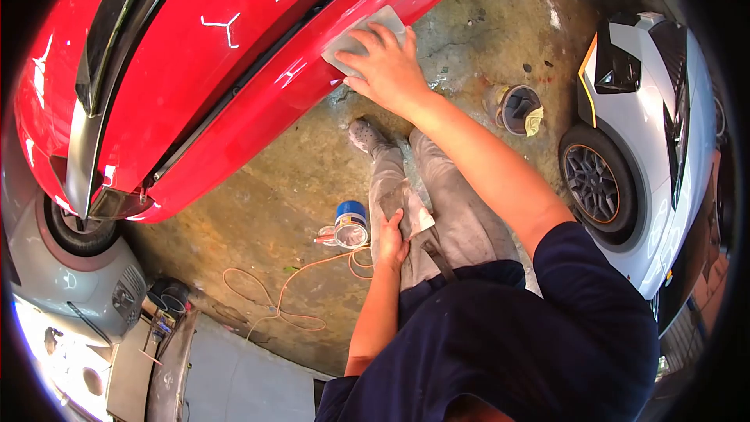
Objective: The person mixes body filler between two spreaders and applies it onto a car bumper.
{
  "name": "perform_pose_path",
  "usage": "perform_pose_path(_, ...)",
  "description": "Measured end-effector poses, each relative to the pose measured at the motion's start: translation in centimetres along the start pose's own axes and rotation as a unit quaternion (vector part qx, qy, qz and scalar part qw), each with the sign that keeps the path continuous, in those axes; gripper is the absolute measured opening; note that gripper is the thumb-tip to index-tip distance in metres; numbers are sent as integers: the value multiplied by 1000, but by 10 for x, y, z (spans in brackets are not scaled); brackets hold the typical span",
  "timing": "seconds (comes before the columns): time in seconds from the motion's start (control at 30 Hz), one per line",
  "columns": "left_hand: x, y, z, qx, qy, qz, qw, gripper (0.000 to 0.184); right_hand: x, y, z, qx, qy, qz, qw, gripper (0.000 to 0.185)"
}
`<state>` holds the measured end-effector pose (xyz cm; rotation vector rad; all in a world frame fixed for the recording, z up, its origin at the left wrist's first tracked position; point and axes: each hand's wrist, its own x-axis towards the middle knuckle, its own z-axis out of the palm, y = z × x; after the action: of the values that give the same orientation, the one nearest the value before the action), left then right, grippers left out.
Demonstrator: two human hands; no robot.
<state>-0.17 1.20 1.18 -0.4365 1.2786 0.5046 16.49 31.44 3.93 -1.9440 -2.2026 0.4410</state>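
Note:
Over the red car's lower edge (293, 78), my right hand (383, 66) presses a thin grey sheet (340, 45) against the glossy surface, its fingers spread across it. My left hand (393, 242) is low by my thigh, its thumb over a greyish, pale-edged sheet (422, 217) that lies against my trousers. A round can with a blue rim (351, 209) stands on the floor just left of that hand.
An orange cord (280, 309) loops over the stained concrete floor (258, 227). A dark bucket (519, 105) with a yellowish cloth (533, 121) is beyond my right forearm. A white car (637, 180) stands at the right, a grey car (70, 281) at lower left.

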Motion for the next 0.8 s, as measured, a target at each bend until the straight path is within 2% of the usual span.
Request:
perform_pose_path(0.1,0,-3,-2,-3,-6,4,1000,38,-10,-2,-13,5,-46,25,999,43)
perform_pose_path(0.27,-1,-3,0,-4,-11,5,1000,43,-26,12,-7,28,-13,31,999,45)
perform_pose_path(0.47,7,-12,-13,-9,-18,3,1000,50,-25,9,10,1,15,-9,1000,47)
perform_pose_path(0.8,1,-14,-12,-12,5,-4,1000,52,-18,12,35,-18,56,-37,998,50)
